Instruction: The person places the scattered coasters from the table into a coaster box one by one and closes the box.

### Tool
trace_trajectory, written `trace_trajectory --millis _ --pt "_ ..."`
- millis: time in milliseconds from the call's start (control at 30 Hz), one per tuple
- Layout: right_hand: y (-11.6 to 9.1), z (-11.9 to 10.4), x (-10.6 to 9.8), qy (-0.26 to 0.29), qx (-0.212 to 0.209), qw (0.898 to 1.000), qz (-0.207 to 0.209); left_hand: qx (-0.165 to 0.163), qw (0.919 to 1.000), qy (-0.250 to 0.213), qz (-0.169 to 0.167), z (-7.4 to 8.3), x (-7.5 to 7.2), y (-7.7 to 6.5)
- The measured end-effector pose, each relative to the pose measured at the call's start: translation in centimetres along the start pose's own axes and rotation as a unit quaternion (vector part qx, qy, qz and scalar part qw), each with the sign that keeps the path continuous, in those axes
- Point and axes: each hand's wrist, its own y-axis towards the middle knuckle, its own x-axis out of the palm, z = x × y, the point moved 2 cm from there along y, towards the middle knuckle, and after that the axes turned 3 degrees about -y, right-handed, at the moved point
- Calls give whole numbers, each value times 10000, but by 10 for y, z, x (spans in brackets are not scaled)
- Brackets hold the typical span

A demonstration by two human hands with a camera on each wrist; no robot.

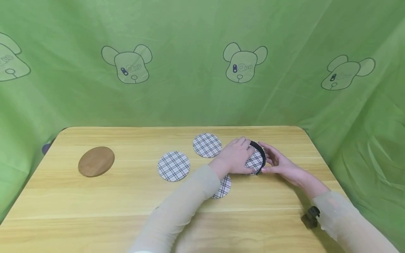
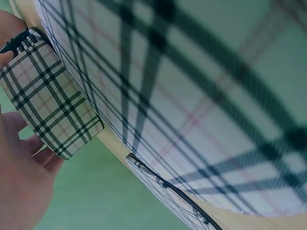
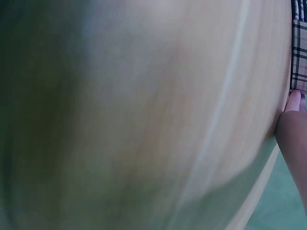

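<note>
On the right side of the table, both hands are at a round plaid coaster holder (image 1: pixel 262 154) with a black rim. A plaid round face shows inside the rim; whether it is a separate coaster, I cannot tell. My left hand (image 1: pixel 235 156) grips the holder from the left, fingers at the far side and thumb at the near side. My right hand (image 1: pixel 283 167) curves round its right side. The left wrist view shows the plaid side wall of the holder (image 2: pixel 53 96) between fingers. At the right edge of the right wrist view, part of the holder (image 3: pixel 300 57) appears above a fingertip (image 3: pixel 293 99).
Plaid round coasters lie left of the hands: one at the back (image 1: pixel 207 145), one further left (image 1: pixel 174 166), and one partly under the left forearm (image 1: pixel 224 187). A brown round disc (image 1: pixel 96 161) lies on the left of the wooden table (image 1: pixel 126 203). A green curtain (image 1: pixel 190 95) surrounds it.
</note>
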Motion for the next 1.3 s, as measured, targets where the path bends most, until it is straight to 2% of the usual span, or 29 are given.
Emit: trace_trajectory --millis 633,933,1300 --pt "-3 -3 2 71 -56 10000 -25 70 9998 184 -8 -1 1 -4" --pt "-3 -5 2 65 -49 10000 -11 239 9988 374 188 -1 -5 -14" --pt "-2 -2 1 -4 0 10000 -2 324 9988 257 277 -11 -4 -29"
